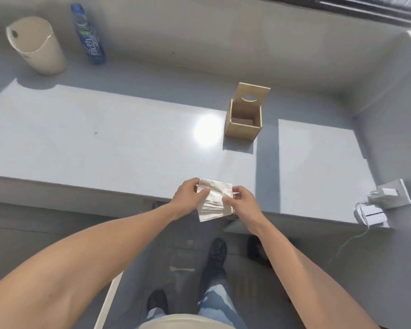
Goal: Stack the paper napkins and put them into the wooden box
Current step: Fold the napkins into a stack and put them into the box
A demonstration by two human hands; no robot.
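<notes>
A stack of white paper napkins point(214, 201) hangs over the table's front edge, held between both hands. My left hand point(188, 198) grips its left side, thumb on top. My right hand point(241, 201) pinches its right side. The wooden box point(243, 125) stands farther back and slightly right on the table, its top open and its lid with an oval hole tilted up behind it. Its inside looks empty.
A beige bin point(37, 47) and a blue-labelled water bottle point(89, 35) stand at the far left by the wall. A white charger with cable point(371, 213) lies at the table's right front corner under a wall socket point(392, 193). Grey table point(105, 138) spreads left.
</notes>
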